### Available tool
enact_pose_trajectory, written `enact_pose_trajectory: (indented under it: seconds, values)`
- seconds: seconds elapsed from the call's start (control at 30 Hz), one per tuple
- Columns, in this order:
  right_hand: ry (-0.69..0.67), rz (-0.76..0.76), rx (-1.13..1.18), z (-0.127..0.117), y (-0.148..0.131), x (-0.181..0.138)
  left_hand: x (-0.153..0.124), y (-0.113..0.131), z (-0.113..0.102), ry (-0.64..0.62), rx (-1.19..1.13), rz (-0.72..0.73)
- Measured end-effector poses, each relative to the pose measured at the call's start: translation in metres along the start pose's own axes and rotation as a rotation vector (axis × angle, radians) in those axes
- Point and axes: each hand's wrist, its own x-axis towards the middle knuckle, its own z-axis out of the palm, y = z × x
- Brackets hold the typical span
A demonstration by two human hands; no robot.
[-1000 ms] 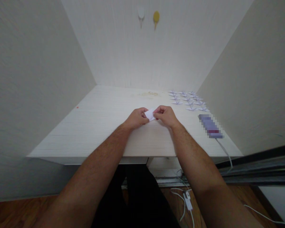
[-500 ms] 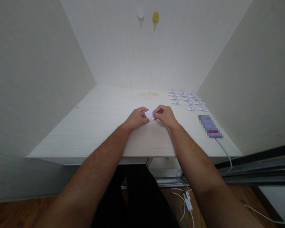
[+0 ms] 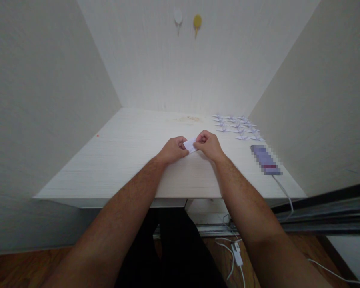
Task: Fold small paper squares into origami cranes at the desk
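A small folded piece of white paper [image 3: 190, 145] is pinched between both my hands, just above the middle of the pale wooden desk [image 3: 120, 156]. My left hand [image 3: 173, 149] grips its left side with curled fingers. Closed on the paper's right edge is my right hand [image 3: 208, 145], thumb and fingers pressed together. Most of the paper is hidden by my fingers.
Several small folded paper cranes [image 3: 236, 127] lie in rows at the desk's back right. A phone [image 3: 265, 159] with a white cable [image 3: 284, 193] lies near the right edge. Walls close in the desk on three sides. Two hooks [image 3: 187, 22] hang on the back wall.
My right hand has shifted slightly up and to the left along the paper, closing in on my left hand. The left hand has hardly moved.
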Motion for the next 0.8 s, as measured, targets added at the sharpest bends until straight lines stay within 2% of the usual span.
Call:
enact_pose_trajectory:
  seconds: [0.8]
  values:
    - [-0.027, 0.044, 0.041, -0.0028, -0.0008, 0.0003, 0.0008, -0.0027, 0.0000, -0.001, -0.014, 0.010]
